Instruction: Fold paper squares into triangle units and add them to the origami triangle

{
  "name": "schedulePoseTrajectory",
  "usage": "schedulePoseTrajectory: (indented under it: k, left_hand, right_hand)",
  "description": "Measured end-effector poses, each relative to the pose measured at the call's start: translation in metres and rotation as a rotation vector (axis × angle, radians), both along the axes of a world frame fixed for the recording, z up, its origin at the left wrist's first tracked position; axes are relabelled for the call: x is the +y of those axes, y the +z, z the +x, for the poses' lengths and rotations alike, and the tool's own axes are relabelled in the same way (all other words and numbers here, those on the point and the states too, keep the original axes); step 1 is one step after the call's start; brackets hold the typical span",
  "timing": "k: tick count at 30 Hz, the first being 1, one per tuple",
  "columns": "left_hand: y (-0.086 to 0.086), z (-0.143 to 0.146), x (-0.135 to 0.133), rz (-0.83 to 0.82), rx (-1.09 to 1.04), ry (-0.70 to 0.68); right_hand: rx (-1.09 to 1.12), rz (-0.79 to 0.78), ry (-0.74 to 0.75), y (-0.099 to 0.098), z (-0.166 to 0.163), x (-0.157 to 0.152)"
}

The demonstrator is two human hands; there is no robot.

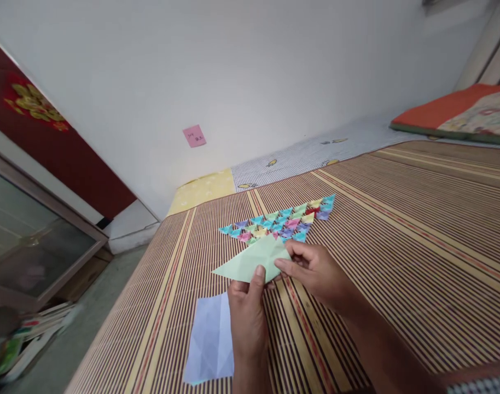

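Observation:
A light green sheet of paper [245, 261], folded to a point on its left side, is held above the striped mat. My left hand [250, 306] grips its lower edge, thumb on top and fingers underneath. At the sheet's right end my right hand [309, 268] pinches the paper between thumb and fingers. Just beyond the sheet lie rows of small folded paper pieces [280, 219] in blue, green, pink, yellow and purple, partly hidden by the paper. Beside my left wrist rests a creased lavender sheet [209, 339], with a bit of turquoise paper showing under its bottom edge.
The striped mat [397, 230] covers the bed-like surface up to a patterned cloth [283, 161] along the wall. An orange and floral cushion [451, 112] lies at the far right. On the wall is a pink note [195, 135]. Papers [36, 334] sit low at the left, beyond the mat's edge.

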State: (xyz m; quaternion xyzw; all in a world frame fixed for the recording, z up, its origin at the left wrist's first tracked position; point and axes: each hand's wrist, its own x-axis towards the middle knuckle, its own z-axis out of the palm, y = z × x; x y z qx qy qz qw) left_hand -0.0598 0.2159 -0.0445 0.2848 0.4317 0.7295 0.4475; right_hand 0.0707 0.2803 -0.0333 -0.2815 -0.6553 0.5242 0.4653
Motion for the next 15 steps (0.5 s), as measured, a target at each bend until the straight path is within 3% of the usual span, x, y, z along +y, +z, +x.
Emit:
schedulePoseTrajectory:
  k: [5, 9, 15]
  left_hand:
    - [-0.0052, 0.0044, 0.0009, 0.024, 0.082, 0.008]
    - [-0.0041, 0.0049, 0.0003, 0.026, 0.144, 0.027]
    - [-0.0082, 0.0008, -0.0005, -0.019, 0.153, 0.046]
  right_hand:
    - [-0.005, -0.057, -0.066, 0.0000, -0.0062, -0.0031]
    - [-0.001, -0.054, -0.032, 0.0024, -0.0063, -0.0039]
    - [0.170, -0.088, -0.032, 0.0040, -0.0045, 0.0016]
